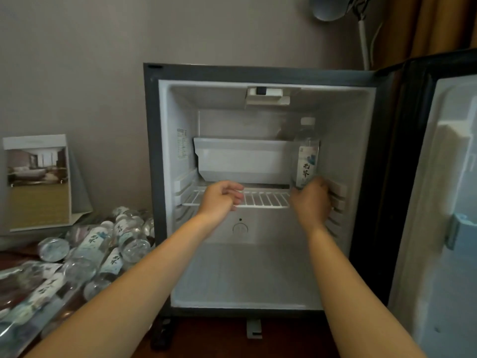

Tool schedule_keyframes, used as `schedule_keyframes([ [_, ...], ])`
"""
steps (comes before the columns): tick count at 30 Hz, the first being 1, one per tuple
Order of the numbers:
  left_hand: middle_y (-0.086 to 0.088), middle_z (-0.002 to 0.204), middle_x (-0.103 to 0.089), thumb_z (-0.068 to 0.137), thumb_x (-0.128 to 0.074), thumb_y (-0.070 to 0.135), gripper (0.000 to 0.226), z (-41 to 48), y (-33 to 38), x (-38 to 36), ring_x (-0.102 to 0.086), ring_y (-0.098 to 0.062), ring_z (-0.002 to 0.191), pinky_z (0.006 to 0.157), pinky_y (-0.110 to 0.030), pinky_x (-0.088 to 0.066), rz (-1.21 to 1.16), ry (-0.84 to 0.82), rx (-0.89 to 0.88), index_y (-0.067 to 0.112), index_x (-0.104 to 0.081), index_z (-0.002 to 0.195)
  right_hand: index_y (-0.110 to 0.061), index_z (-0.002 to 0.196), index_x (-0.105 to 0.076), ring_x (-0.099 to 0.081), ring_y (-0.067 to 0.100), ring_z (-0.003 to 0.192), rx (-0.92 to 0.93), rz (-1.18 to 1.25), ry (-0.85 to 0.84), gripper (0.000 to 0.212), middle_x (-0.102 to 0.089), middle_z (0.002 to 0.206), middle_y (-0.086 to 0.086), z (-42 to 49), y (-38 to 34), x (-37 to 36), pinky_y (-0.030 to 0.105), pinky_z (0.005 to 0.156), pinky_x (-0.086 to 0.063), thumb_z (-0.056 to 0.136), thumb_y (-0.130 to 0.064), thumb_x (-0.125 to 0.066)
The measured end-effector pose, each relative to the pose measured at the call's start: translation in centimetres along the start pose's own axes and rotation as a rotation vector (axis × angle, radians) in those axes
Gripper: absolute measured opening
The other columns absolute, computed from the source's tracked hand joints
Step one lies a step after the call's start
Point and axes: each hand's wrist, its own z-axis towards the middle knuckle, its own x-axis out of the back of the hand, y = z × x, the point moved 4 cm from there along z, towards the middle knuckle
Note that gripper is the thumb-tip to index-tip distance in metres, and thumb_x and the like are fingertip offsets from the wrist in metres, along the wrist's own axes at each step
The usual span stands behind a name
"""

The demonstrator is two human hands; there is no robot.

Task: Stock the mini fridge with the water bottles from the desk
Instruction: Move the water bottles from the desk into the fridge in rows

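The mini fridge [154, 177] stands open on the desk, its door [444, 177] swung out to the right. One water bottle [305, 151] with a white cap stands upright on the right end of the white wire shelf [265, 198]. My right hand [312, 200] grips that bottle around its base. My left hand [222, 196] hovers over the left part of the shelf, fingers loosely curled, holding nothing. A pile of several water bottles [103, 249] lies on the desk to the left of the fridge.
A white plastic tray [240, 158] sits at the back above the shelf. The fridge's lower compartment [245, 275] holds nothing. A standing brochure card [38, 182] is behind the bottle pile. A lamp pole [364, 42] and a curtain rise behind the fridge.
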Motion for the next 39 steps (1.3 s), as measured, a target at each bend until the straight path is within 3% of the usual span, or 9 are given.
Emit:
schedule_keyframes([
  [5,-0.016,0.118,-0.058,0.092,-0.032,-0.011,0.041,2.1,2.4,-5.2,-0.058,-0.023,0.102,0.08,-0.02,-0.049,0.027,-0.177,0.047,-0.002,-0.049,0.128,-0.001,0.118,-0.043,-0.057,0.041,0.107,-0.009,-0.015,-0.064,0.04,-0.055,0.119,0.025,1.4,-0.3,0.3,0.043,0.078,-0.049,0.088,-0.023,-0.059],
  [10,-0.011,0.147,-0.037,0.095,-0.028,-0.008,0.054,4.0,3.4,-11.2,-0.038,-0.024,0.134,0.107,-0.028,-0.03,0.112,-0.325,0.037,0.011,-0.027,0.145,-0.004,0.117,-0.045,-0.06,0.038,0.104,-0.006,-0.016,-0.06,0.042,-0.061,0.115,0.023,1.9,0.4,0.2,0.04,0.074,-0.05,0.088,-0.029,-0.061],
  [18,-0.002,0.125,-0.052,0.095,-0.04,-0.002,0.05,3.6,3.5,-11.4,-0.053,-0.016,0.109,0.072,-0.01,-0.042,0.038,-0.328,0.076,0.012,-0.033,0.142,-0.005,0.137,-0.033,-0.056,0.038,0.112,-0.011,-0.011,-0.085,0.05,-0.053,0.126,0.022,1.9,0.4,-0.5,0.041,0.083,-0.048,0.092,-0.014,-0.051],
  [22,-0.013,0.136,-0.05,0.096,-0.039,-0.001,0.047,2.7,4.1,-9.0,-0.051,-0.022,0.122,0.094,-0.021,-0.036,0.089,-0.279,0.044,0.01,-0.035,0.141,0.001,0.137,-0.036,-0.048,0.042,0.113,0.227,0.127,0.055,0.056,-0.047,0.126,0.026,-1.4,-1.4,0.9,0.043,0.091,-0.042,0.082,0.002,-0.049],
  [25,-0.016,0.118,-0.061,0.09,-0.037,-0.01,0.044,0.4,4.9,-5.2,-0.061,-0.017,0.097,0.082,-0.013,-0.043,0.064,-0.106,-0.029,0.004,-0.05,0.129,0.003,0.123,-0.051,-0.052,0.04,0.108,0.408,0.283,0.071,0.042,-0.054,0.116,0.024,-5.6,-3.4,1.3,0.041,0.09,-0.042,0.081,0.005,-0.048],
  [29,-0.006,0.085,-0.063,0.08,-0.038,-0.017,0.039,-6.2,4.6,2.3,-0.059,0.001,0.064,0.062,-0.009,-0.048,0.046,0.221,-0.239,0.009,-0.065,0.09,-0.006,0.108,-0.062,-0.063,0.032,0.088,0.538,0.406,-0.235,0.024,-0.067,0.095,0.016,-11.5,-4.2,-0.1,0.032,0.075,-0.046,0.088,-0.005,-0.048],
  [32,0.002,0.073,-0.062,0.081,-0.039,-0.013,0.038,-11.4,1.6,8.7,-0.056,0.002,0.055,0.056,-0.015,-0.049,0.119,0.481,-0.222,0.016,-0.062,0.074,-0.016,0.1,-0.065,-0.064,0.026,0.071,0.501,0.411,-0.568,0.02,-0.068,0.075,0.01,-15.5,-4.5,-2.9,0.038,0.071,-0.054,0.089,-0.01,-0.048],
  [36,0.0,0.08,-0.062,0.081,-0.038,-0.011,0.04,-14.3,-5.0,14.9,-0.06,-0.013,0.071,0.064,-0.027,-0.05,0.264,0.564,0.072,0.021,-0.06,0.071,-0.014,0.105,-0.065,-0.065,0.028,0.086,0.504,0.261,-1.014,0.022,-0.07,0.09,0.014,-21.6,-6.2,-7.1,0.037,0.078,-0.052,0.091,-0.013,-0.048],
  [39,0.003,0.081,-0.061,0.08,-0.041,-0.01,0.041,-14.9,-9.1,18.1,-0.061,-0.025,0.086,0.076,-0.038,-0.052,0.366,0.543,0.195,0.025,-0.06,0.07,-0.015,0.112,-0.063,-0.06,0.025,0.098,0.518,0.132,-1.12,0.025,-0.066,0.108,0.01,-24.9,-7.2,-9.6,0.027,0.077,-0.044,0.092,-0.022,-0.051],
])
